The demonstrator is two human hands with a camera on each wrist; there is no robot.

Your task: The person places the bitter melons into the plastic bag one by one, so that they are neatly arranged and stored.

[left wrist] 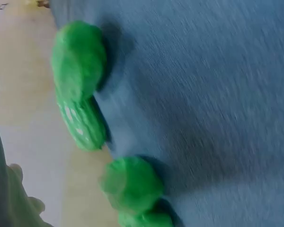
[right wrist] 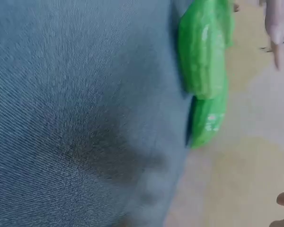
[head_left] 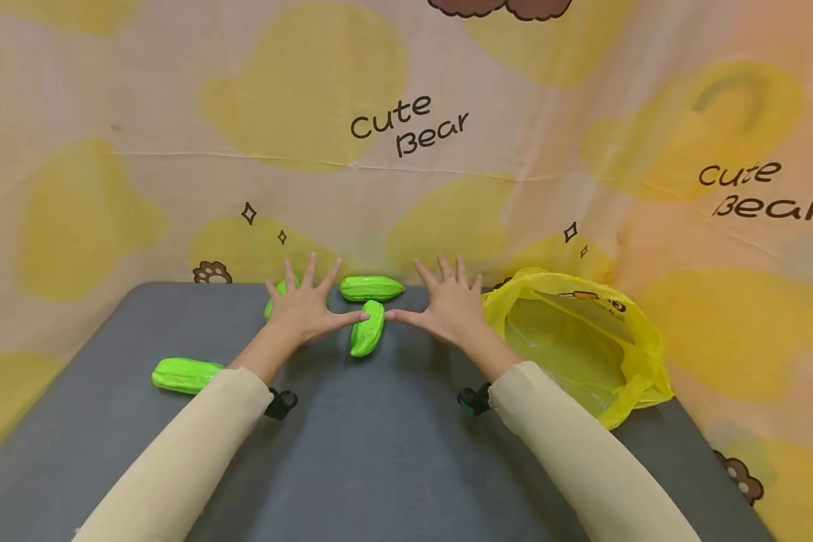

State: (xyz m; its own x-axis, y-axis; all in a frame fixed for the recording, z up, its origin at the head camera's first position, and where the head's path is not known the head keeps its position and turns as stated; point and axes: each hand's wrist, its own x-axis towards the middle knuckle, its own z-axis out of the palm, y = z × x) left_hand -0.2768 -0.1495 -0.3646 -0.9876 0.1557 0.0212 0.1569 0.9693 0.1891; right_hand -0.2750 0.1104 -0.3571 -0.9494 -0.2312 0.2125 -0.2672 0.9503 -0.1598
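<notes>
Both hands are held out over the table with fingers spread and nothing in them. The left hand [head_left: 303, 310] has its thumb stretched inward, overlapping a bright green, ridged, gourd-like vegetable [head_left: 368, 331] in the head view. From the other side, the thumb of the right hand [head_left: 452, 310] points at the same piece. Behind it a similar green vegetable [head_left: 371, 288] lies crosswise near the back edge. Another green vegetable [head_left: 269, 309] is partly hidden behind the left hand. A further green vegetable [head_left: 184, 375] lies beside the left forearm, which covers its right end.
A yellow plastic bag [head_left: 640, 376] stands with its mouth wide at the right, beside the right forearm. The grey table [head_left: 366, 467] ends at the back against a hanging cloth [head_left: 312, 90] printed with yellow patches and lettering. Cloth also hangs along the right side.
</notes>
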